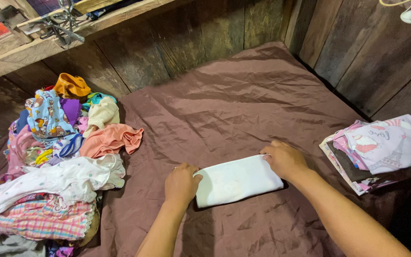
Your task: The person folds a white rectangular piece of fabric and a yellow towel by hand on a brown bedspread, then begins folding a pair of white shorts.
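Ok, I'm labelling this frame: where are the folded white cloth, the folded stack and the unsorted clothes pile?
folded white cloth [236, 181], head view, middle of its top face
folded stack [381, 150], head view, top garment
unsorted clothes pile [58, 162], head view, centre
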